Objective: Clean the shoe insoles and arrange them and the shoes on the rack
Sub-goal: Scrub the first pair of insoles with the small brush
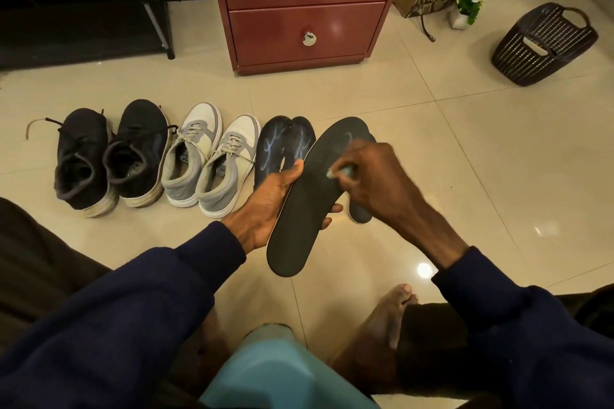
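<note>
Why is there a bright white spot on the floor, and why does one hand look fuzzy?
Head view: the spot is a light mirrored in the glossy floor. The right hand, pinching a small pale thing against the insole, is motion-blurred; the left hand gripping the insole is sharper.

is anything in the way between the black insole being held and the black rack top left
Only low things: the grey and white sneakers and the dark navy lace-up shoes lie on the floor between the flat black insole, gripped by the left hand, and the black metal rack. Nothing visible stands above them.
</note>
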